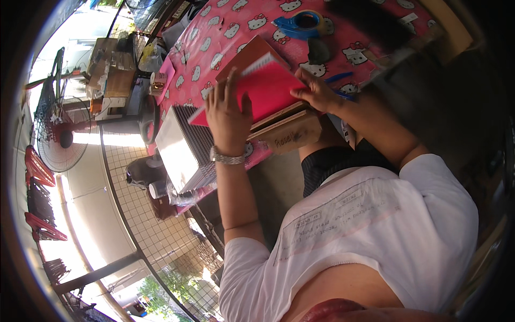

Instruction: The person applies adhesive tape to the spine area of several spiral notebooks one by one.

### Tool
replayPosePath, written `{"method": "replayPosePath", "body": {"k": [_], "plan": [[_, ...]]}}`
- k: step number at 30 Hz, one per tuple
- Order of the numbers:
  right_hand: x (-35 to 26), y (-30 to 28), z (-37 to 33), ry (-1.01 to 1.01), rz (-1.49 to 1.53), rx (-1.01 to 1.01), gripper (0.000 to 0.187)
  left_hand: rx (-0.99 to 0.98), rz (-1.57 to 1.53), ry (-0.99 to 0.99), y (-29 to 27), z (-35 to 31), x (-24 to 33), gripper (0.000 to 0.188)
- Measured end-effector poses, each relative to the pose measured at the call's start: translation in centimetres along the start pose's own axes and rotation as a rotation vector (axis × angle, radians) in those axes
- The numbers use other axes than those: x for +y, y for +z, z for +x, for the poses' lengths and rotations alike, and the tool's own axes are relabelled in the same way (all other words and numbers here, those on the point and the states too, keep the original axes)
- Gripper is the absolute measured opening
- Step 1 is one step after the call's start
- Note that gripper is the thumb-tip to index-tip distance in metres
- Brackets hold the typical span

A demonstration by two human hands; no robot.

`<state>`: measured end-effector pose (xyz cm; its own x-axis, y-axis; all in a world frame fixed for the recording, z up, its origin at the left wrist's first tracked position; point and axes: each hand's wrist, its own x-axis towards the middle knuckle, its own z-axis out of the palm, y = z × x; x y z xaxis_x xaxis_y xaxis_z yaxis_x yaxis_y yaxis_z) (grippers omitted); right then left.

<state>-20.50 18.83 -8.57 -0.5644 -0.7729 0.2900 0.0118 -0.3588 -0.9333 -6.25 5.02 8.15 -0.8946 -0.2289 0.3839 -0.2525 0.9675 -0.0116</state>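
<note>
Patterned table (185,80), edge near pink cover (268,92)

Left of the cat-print table (188,59) stands a pedestal fan (65,138). Bright daylight, a dark-framed grid panel (124,201) and green foliage (169,284) also show left of the table.

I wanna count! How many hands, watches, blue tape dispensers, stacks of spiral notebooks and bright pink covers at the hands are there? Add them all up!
Hands: 2 (left hand and right hand)
Watch: 1
Blue tape dispenser: 1
Spiral notebook stack: 1
Bright pink cover: 1
Total: 6
</note>
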Motion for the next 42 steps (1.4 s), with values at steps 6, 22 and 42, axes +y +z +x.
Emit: {"method": "replayPosePath", "body": {"k": [6, 22, 42], "plan": [[-1.4, -1.8, -2.8, 0.002, 0.107, -0.123, 0.049, -0.034, -0.107, 0.013, 4.3, -3.2, 2.2, 0.029], [4.8, -23.3, 8.6, -0.076, -1.557, 0.493, 0.015, 0.082, -0.141, 0.075, 5.9, -1.3, 7.0, 0.020], [-8.7, -7.4, 1.4, -0.453, -0.785, -0.116, 0.026, 0.081, -0.080, -0.009, 6.4, 0.2, 7.7, 0.027]]}}
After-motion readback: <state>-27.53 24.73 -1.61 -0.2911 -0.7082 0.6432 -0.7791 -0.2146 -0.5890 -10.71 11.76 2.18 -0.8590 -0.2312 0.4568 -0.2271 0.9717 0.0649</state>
